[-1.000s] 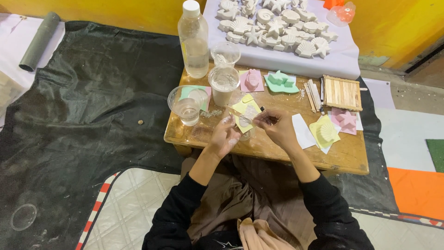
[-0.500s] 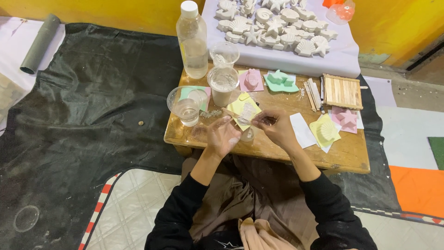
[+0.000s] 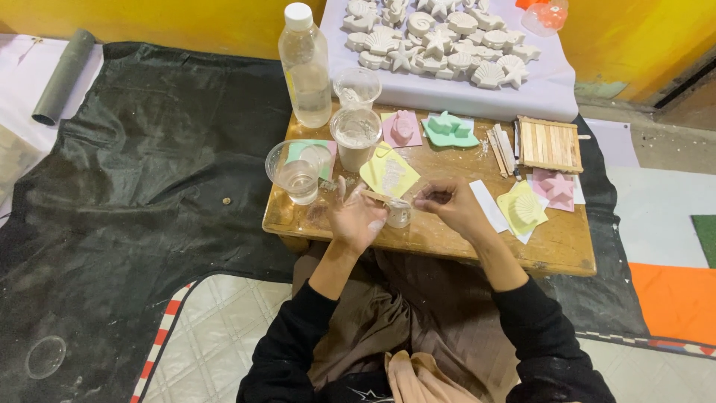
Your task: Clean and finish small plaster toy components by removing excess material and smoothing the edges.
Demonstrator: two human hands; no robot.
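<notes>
A person's left hand (image 3: 356,218) steadies a small white cup (image 3: 397,213) on the low wooden table (image 3: 447,239), fingers loosely curled against it; the right hand (image 3: 450,205) pinches a thin stick (image 3: 373,195) — a nudge could tip the cup, or the clear cup (image 3: 296,172) beyond.

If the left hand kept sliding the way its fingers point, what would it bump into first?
Probably the clear plastic cup just beyond the left hand, whose fingers point up and slightly left across the wooden table; depth is hard to judge.
</notes>
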